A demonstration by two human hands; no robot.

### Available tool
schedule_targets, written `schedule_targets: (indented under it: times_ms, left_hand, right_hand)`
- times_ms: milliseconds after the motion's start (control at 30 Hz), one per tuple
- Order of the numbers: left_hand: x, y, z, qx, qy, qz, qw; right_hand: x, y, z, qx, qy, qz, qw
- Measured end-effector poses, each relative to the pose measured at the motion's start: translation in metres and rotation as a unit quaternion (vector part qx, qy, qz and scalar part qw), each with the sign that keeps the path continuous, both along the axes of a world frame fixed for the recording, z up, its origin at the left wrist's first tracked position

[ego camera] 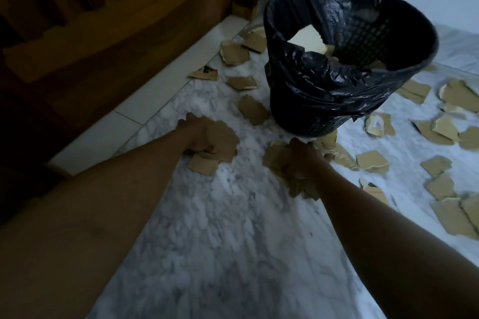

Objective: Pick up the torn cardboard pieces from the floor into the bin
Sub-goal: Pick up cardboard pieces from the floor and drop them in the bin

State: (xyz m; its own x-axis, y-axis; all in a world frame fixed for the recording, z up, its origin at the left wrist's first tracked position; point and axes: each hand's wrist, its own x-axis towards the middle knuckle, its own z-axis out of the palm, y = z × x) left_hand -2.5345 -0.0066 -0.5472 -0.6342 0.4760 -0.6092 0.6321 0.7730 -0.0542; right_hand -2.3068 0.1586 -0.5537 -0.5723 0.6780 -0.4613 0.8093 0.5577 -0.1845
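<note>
Fingers of the left hand (pixel 197 134) curled round a stack of cardboard pieces (pixel 221 137), low over the marble floor (pixel 233 228). Fingers of the right hand (pixel 304 155) clamped on a wad of cardboard pieces (pixel 278 163); blurred, so no telling finger by finger. Stack fanned out from the left fingers toward the bin (pixel 311 116); wad bunched on the inner side of the right hand. Bin ahead of both hands, its foot just beyond the right hand and well apart from the left. Rim higher than either load, so probably a lift first, then forward over the edge. Scraps already inside (pixel 308 36). Loose piece (pixel 252 110) between left hand and bin; many more (pixel 373 162) off to the right.
</note>
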Motion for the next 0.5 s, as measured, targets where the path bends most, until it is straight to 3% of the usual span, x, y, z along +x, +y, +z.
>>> schedule_targets:
  times_ms: [100,167,300,400,500]
  left_hand:
    - [0.013,-0.005,0.002,-0.014,0.015,-0.025,0.999]
    - [0.038,-0.013,0.013,0.029,0.015,-0.054,0.998]
    - [0.091,-0.041,0.022,0.15,-0.067,0.029,0.986]
    - [0.13,-0.063,0.027,0.22,-0.084,0.105,0.966]
    - [0.16,-0.075,0.049,0.249,-0.078,0.103,0.96]
  right_hand:
    - [0.011,-0.024,0.011,0.005,0.016,-0.001,1.0]
    - [0.018,-0.044,0.018,-0.007,0.014,0.003,1.0]
    - [0.034,-0.08,0.028,-0.034,0.026,0.003,0.999]
    - [0.051,-0.108,0.033,-0.031,0.048,-0.017,0.998]
    - [0.07,-0.132,0.035,-0.05,0.081,-0.055,0.994]
